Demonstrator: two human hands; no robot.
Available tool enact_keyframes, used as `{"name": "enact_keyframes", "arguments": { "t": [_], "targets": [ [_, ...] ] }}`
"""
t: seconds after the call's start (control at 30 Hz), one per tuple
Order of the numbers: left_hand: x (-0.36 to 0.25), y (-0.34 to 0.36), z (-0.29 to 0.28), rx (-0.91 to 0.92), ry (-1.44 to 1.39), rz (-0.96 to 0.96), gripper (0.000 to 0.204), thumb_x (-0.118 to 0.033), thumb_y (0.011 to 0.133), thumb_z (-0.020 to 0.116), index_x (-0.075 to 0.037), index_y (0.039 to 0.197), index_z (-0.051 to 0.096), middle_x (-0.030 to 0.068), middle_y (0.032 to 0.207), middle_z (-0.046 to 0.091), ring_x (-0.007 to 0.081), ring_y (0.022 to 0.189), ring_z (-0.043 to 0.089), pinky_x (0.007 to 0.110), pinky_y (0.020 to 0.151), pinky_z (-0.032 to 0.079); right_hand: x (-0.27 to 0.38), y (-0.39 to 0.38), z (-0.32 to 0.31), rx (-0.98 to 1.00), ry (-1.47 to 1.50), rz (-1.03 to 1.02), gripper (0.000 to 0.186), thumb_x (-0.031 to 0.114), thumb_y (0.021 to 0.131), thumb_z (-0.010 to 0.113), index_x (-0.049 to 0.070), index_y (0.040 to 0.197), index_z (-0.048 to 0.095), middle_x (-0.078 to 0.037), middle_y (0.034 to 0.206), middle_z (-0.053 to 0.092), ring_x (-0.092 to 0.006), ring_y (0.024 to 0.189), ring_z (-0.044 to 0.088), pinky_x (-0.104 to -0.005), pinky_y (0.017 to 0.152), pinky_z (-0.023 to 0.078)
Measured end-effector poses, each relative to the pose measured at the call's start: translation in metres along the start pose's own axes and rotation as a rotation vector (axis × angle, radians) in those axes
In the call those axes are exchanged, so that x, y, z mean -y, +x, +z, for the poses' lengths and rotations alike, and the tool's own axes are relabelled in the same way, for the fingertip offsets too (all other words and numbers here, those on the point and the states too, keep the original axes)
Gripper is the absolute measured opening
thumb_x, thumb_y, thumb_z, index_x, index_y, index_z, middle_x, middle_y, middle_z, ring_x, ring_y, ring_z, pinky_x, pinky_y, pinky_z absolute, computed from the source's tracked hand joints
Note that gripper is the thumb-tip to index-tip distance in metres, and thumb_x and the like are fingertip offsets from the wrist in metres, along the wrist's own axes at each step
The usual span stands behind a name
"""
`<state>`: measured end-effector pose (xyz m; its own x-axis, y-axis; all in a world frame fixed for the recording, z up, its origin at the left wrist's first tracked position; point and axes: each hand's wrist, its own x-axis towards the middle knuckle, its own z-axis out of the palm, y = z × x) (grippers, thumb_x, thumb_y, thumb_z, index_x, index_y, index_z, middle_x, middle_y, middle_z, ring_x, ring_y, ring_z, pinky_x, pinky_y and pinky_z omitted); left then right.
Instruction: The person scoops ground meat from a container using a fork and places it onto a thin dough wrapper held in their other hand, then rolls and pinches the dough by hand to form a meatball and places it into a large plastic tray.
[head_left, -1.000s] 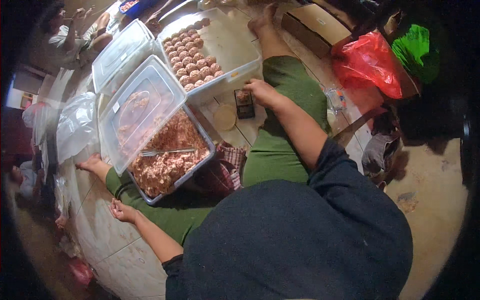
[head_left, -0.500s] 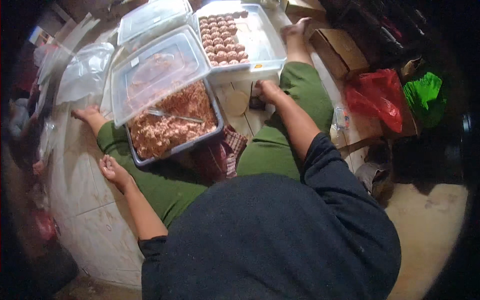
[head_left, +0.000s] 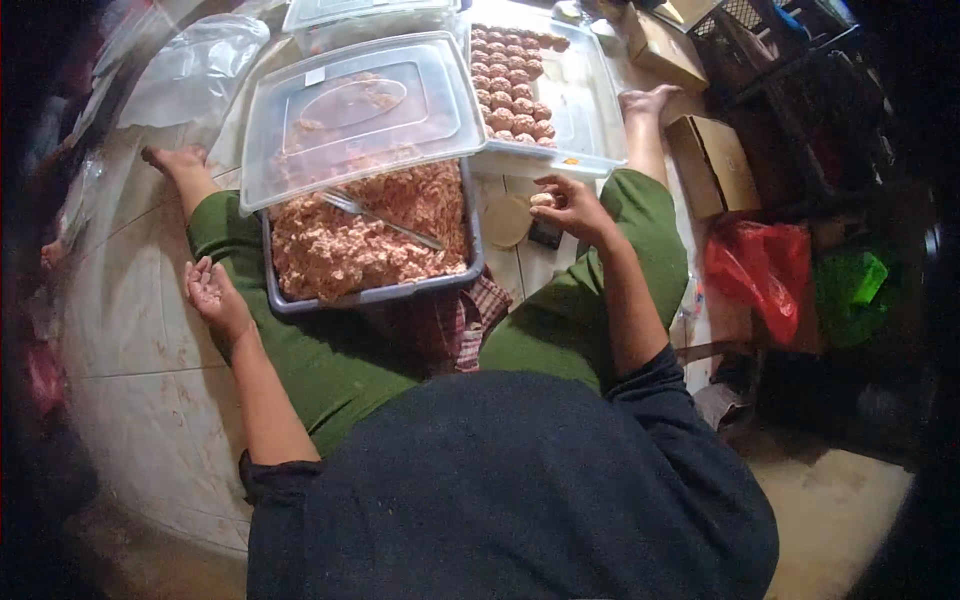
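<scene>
My right hand [head_left: 582,212] pinches a small pale, roundish piece [head_left: 542,200] between thumb and fingers, above a round tan disc or lid [head_left: 506,220] and a small dark item on the floor. Palm up beside my left thigh, my left hand [head_left: 212,298] has loosely bent fingers apart, with residue on them and nothing visible held. Between my legs stands a grey tub [head_left: 372,296] of reddish-brown crumbly mixture [head_left: 330,248]. A fork [head_left: 385,220] lies on the mixture, and a translucent lid [head_left: 362,118] covers the tub's far part.
Beyond, a clear container [head_left: 585,110] holds rows of brown balls [head_left: 512,92] on its left side. Another lidded container [head_left: 370,20] stands at the back. Plastic sheeting [head_left: 195,70] lies far left; a cardboard box [head_left: 712,165], red bag [head_left: 760,270] and green bag [head_left: 850,290] are at right.
My right hand has risen from near the floor by the disc and now shows a small pale piece in its fingers. My left hand's fingers have loosened. The view has shifted slightly.
</scene>
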<state>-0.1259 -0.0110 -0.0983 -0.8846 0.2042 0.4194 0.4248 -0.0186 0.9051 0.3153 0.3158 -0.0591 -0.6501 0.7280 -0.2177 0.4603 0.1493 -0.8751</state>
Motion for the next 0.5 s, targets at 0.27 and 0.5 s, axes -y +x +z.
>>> {"name": "enact_keyframes", "arguments": {
  "t": [0.27,0.5],
  "targets": [
    [-0.002,0.01,0.015,0.146,0.26,0.196,0.042,-0.008,0.088,0.056,0.005,0.124,0.04,0.0141,0.118,0.048,0.0224,0.104,0.051,0.033,0.089,0.044,-0.017,0.015,-0.024,-0.078,-0.117,0.014,0.028,0.014,0.078,0.07,0.004,0.103,0.062,-0.002,0.084,0.063,-0.0089,0.075,0.056,-0.0244,0.066,0.048],
    [-0.018,0.012,0.031,0.163,0.366,0.175,0.029,-0.008,0.086,0.058,0.005,0.11,0.05,0.0124,0.127,0.041,0.0214,0.1,0.054,0.032,0.08,0.047,-0.031,0.013,-0.012,-0.006,-0.07,0.005,0.03,0.019,0.077,0.073,0.002,0.099,0.062,-0.005,0.085,0.064,-0.0107,0.078,0.056,-0.0266,0.07,0.047]
  ]
}}
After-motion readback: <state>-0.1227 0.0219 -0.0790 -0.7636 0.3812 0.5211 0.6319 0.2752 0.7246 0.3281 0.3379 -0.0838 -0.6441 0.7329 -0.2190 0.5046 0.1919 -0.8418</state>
